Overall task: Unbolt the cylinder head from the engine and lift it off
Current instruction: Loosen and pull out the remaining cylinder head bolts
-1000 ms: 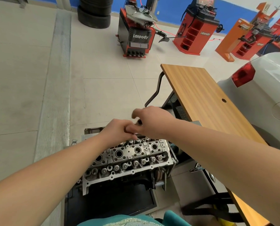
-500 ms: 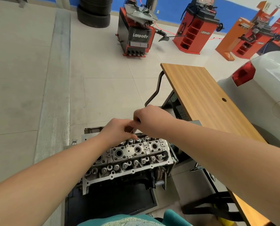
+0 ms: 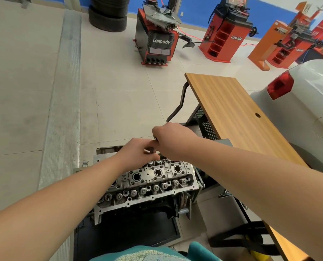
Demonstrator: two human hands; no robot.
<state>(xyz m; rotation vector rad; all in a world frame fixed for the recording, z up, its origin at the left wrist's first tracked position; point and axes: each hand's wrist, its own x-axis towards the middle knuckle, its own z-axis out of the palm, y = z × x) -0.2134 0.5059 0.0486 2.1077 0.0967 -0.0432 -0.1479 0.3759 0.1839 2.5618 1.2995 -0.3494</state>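
Both hands were bunched together over the far edge of the cylinder head [image 3: 149, 183]. The left hand [image 3: 136, 154] had its fingers curled in around something small and dark, and the right hand [image 3: 171, 138] was curled over the top of the same spot, knuckles up — looked like a thin tool [image 3: 151, 150] pinched between them, but it was too hidden to say what. The head itself still sat on the engine [image 3: 138, 210], valve springs and plug wells facing up, down low on a dark stand on the tiled floor [image 3: 123, 110]. Just to the right ran a wooden table [image 3: 237, 117], with a white car's rear corner [image 3: 303, 110] right beside that. Farther back by the blue wall — a red and black Lanpody tyre changer [image 3: 157, 38], another red machine [image 3: 226, 34] and a stack of tyres [image 3: 108, 14].
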